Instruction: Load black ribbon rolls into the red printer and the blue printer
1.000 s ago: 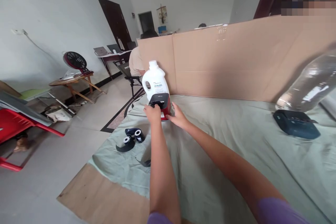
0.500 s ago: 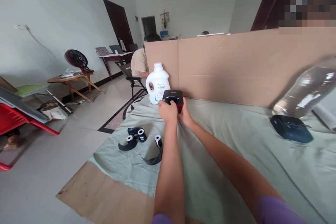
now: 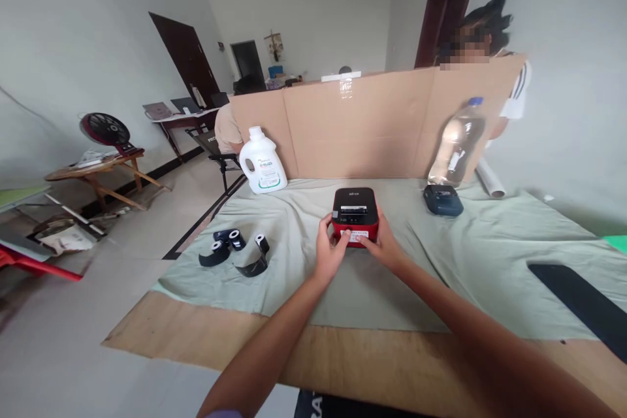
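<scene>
Between my two hands is a small red and black receipt printer point(image 3: 356, 199), with a slot across its black top and a white label on its front. My left hand point(image 3: 331, 249) grips its left side, thumb on the front. From the right, my right hand point(image 3: 388, 243) clasps it the same way, its thumb by the label. The printer sits on or just above the pale green cloth point(image 3: 304, 294); I cannot tell which. Left of it lie small rolls of black paper point(image 3: 237, 240) with white cores, some partly unrolled.
A white detergent bottle point(image 3: 264, 163) and a clear bottle with a blue cap point(image 3: 456, 144) stand before a cardboard screen point(image 3: 353, 130). A dark device point(image 3: 443, 201) lies by the clear bottle. At the right is a black flat object point(image 3: 582, 304). People sit behind the screen.
My hands and the printer have come back from beside the detergent bottle to the middle of the cloth. My left hand has moved from the printer's top to its side. The view has turned right.
</scene>
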